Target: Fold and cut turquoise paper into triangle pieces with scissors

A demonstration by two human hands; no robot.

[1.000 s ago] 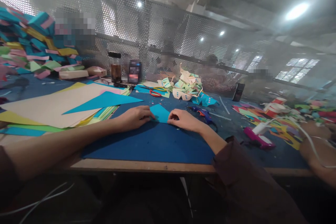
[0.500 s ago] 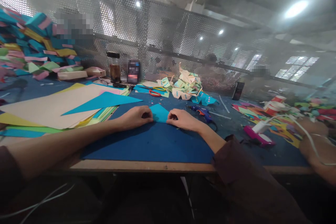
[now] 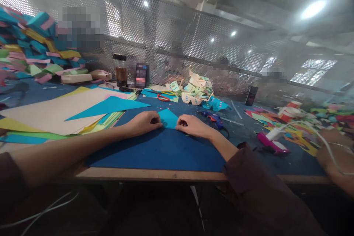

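I've got the small turquoise paper piece (image 3: 167, 118) lying flat on the blue worktop (image 3: 166, 151), right between the two hands. Left hand (image 3: 145, 121) is curled loosely, fingertips pressing the paper's left edge; right hand (image 3: 192, 125) is curled too, pinning the right edge. Neither lifts it. To the left sits a stack of large coloured sheets (image 3: 61, 112) with a turquoise triangle on top. Behind the paper: red scissors (image 3: 163, 97), a heap of folded paper shapes (image 3: 197, 92), a glue gun (image 3: 214, 118). A perforated metal screen (image 3: 179, 44) closes off the back.
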